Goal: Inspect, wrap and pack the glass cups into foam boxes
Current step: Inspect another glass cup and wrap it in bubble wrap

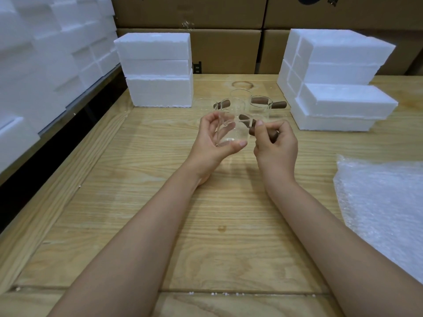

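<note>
A clear glass cup (pixel 231 131) with a brown wooden handle (pixel 263 132) is held above the wooden table (pixel 160 202) in the middle of the view. My left hand (pixel 215 138) cups the glass body, thumb under its base and fingers curled round the far side. My right hand (pixel 274 143) grips the wooden handle. Behind them stand several more glass cups (pixel 258 106) with wooden handles on the table. White foam boxes are stacked at the back left (pixel 158 69) and back right (pixel 338 78).
A sheet of bubble wrap (pixel 384 207) lies at the right edge of the table. More foam pieces (pixel 45 65) pile up along the left side. Brown cardboard cartons (pixel 226 30) form a wall behind the table.
</note>
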Available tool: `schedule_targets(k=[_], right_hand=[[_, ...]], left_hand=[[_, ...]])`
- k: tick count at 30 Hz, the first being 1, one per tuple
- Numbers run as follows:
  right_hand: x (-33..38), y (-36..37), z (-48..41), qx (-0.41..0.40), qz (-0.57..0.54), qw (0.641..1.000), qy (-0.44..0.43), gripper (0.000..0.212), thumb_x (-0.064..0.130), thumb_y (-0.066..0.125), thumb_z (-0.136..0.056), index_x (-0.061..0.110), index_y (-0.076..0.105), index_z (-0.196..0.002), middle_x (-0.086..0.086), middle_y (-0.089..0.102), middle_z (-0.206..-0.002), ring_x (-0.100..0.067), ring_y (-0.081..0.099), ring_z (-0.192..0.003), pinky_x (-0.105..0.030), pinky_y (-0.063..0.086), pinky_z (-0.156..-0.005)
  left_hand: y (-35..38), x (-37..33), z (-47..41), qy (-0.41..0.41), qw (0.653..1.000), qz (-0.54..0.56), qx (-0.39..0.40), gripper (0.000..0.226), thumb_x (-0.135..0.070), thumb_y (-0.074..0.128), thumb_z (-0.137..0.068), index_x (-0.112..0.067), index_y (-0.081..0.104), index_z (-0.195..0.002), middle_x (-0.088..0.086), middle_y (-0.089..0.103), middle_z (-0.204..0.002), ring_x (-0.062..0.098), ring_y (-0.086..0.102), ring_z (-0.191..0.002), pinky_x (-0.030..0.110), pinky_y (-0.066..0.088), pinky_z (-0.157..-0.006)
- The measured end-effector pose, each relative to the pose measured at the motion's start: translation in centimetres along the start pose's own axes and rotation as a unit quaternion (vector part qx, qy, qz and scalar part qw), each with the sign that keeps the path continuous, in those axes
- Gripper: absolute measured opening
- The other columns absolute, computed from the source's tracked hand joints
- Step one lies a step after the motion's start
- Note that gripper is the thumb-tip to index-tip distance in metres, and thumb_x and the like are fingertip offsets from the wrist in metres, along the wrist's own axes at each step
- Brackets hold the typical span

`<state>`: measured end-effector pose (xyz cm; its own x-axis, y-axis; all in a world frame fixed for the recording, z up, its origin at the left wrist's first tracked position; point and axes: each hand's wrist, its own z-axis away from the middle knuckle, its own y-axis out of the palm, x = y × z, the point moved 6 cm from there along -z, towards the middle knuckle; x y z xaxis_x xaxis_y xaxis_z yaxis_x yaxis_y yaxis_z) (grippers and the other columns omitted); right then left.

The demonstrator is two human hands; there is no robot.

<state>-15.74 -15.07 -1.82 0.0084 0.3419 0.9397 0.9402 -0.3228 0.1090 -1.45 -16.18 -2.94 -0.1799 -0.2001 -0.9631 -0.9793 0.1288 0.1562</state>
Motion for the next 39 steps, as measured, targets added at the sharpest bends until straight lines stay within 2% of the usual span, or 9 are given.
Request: schedule_targets(k=[6,10,14,17,20,23,28,33,39], right_hand=[[-1.2,0.8,-0.1,0.027,-0.069,0.990,0.120,0.026,0.023,0.055,-0.096,0.015,0.046,-0.072,-0.006,0.062,-0.065,-0.005,0.040,-0.040,-0.018,0.032,-0.038],[-1.2,1.6,0.3,0.059,-0.141,0.973,0.173,0.023,0.018,0.048,-0.098,0.013,0.043,-0.077,0.010,0.060,-0.052,-0.004,0.036,-0.036,-0.015,0.027,-0.035],[-1.1,2.1,0.6,0.101,-0.193,0.953,0.211,0.020,0.012,0.045,-0.097,0.013,0.043,-0.077,0.006,0.046,-0.044,-0.010,0.034,-0.037,-0.016,0.021,-0.037],[-0.9,2.5,0.7,0.140,-0.234,0.938,0.214,0.019,0.011,0.042,-0.095,0.012,0.044,-0.077,0.000,0.041,-0.046,-0.015,0.036,-0.040,-0.019,0.020,-0.040],[-0.5,2.9,0.9,0.186,-0.272,0.924,0.196,0.022,0.016,0.040,-0.098,0.009,0.055,-0.084,-0.001,0.044,-0.050,-0.014,0.038,-0.043,-0.019,0.023,-0.041],[0.1,3.2,1.0,0.230,-0.281,0.916,0.169,0.032,0.031,0.041,-0.099,0.008,0.063,-0.097,0.001,0.048,-0.057,-0.011,0.043,-0.047,-0.020,0.031,-0.041],[0.7,3.0,0.9,0.235,-0.269,0.925,0.131,0.040,0.041,0.050,-0.087,0.009,0.066,-0.104,0.000,0.054,-0.060,-0.010,0.053,-0.051,-0.019,0.040,-0.043],[1.1,2.4,0.7,0.202,-0.239,0.945,0.094,0.033,0.032,0.062,-0.079,0.007,0.068,-0.099,-0.004,0.056,-0.065,-0.013,0.054,-0.050,-0.020,0.040,-0.041],[1.3,2.5,0.7,0.236,-0.243,0.935,0.101,0.033,0.028,0.059,-0.081,0.008,0.065,-0.107,-0.001,0.058,-0.065,-0.012,0.056,-0.055,-0.020,0.044,-0.046]], left_hand=[[0.0,-0.3,0.0,0.026,1.000,-0.017,-0.005,0.072,0.000,0.074,-0.067,-0.027,0.033,-0.119,-0.012,0.047,-0.133,0.011,0.040,-0.132,0.039,0.036,-0.108],[-0.2,-0.2,-0.2,0.026,1.000,0.005,0.004,0.070,0.023,0.061,-0.076,-0.026,0.033,-0.118,-0.011,0.049,-0.131,0.001,0.043,-0.126,0.036,0.032,-0.110],[-0.4,-0.3,-0.2,0.005,0.999,0.050,-0.008,0.072,0.027,0.053,-0.078,-0.022,0.031,-0.126,-0.003,0.049,-0.130,-0.001,0.049,-0.116,0.025,0.041,-0.099],[-0.5,-0.5,-0.1,-0.012,0.996,0.085,-0.001,0.068,0.023,0.050,-0.083,-0.018,0.032,-0.134,0.002,0.051,-0.125,0.005,0.052,-0.113,0.021,0.048,-0.091],[-0.6,-0.2,0.0,-0.056,0.992,0.115,0.003,0.057,0.016,0.049,-0.088,-0.016,0.039,-0.134,0.011,0.053,-0.122,0.019,0.052,-0.113,0.037,0.041,-0.108],[-0.7,0.2,0.0,-0.094,0.990,0.106,0.000,0.050,0.007,0.049,-0.093,-0.006,0.038,-0.139,0.017,0.054,-0.119,0.028,0.054,-0.103,0.043,0.037,-0.108],[-0.3,0.2,0.2,-0.100,0.992,0.072,0.002,0.051,0.000,0.048,-0.096,0.001,0.031,-0.144,0.020,0.057,-0.110,0.024,0.059,-0.083,0.047,0.039,-0.108],[0.0,-0.1,0.5,-0.077,0.997,0.016,-0.008,0.054,-0.001,0.055,-0.092,0.000,0.032,-0.141,0.032,0.053,-0.131,0.026,0.063,-0.094,0.047,0.045,-0.104],[-0.2,0.0,0.3,-0.073,0.997,0.027,-0.002,0.053,-0.002,0.052,-0.094,0.000,0.032,-0.143,0.028,0.055,-0.121,0.021,0.063,-0.082,0.042,0.048,-0.101]])
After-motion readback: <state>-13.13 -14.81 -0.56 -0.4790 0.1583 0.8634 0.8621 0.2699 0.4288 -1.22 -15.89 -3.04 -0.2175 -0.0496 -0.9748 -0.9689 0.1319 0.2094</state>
